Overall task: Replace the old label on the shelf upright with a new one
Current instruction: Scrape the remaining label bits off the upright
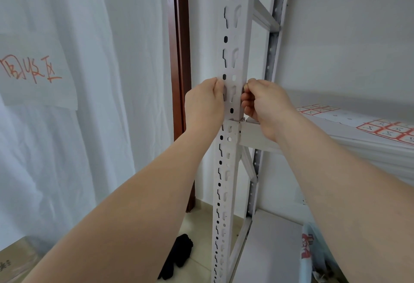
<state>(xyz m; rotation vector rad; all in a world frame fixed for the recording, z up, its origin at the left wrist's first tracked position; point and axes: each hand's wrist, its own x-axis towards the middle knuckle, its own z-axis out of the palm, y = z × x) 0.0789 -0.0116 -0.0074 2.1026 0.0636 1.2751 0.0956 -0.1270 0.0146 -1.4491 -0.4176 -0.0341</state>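
The white perforated shelf upright (235, 36) runs down the middle of the view. A pale, whitish label (238, 103) lies across its front, just above the shelf beam joint, dimming the holes beneath it. My left hand (205, 103) grips the upright's left edge at the label, with the thumb on the front face. My right hand (262, 101) pinches the label's right edge between thumb and curled fingers at the upright's right side. The label's outline is hard to make out against the white metal.
Sheets of red-bordered labels (385, 129) lie on the shelf board at right. A white curtain holding a paper with red writing (33, 69) hangs at left, beside a brown door frame (180, 58). A black cloth (179, 255) and a cardboard box (15, 260) sit on the floor.
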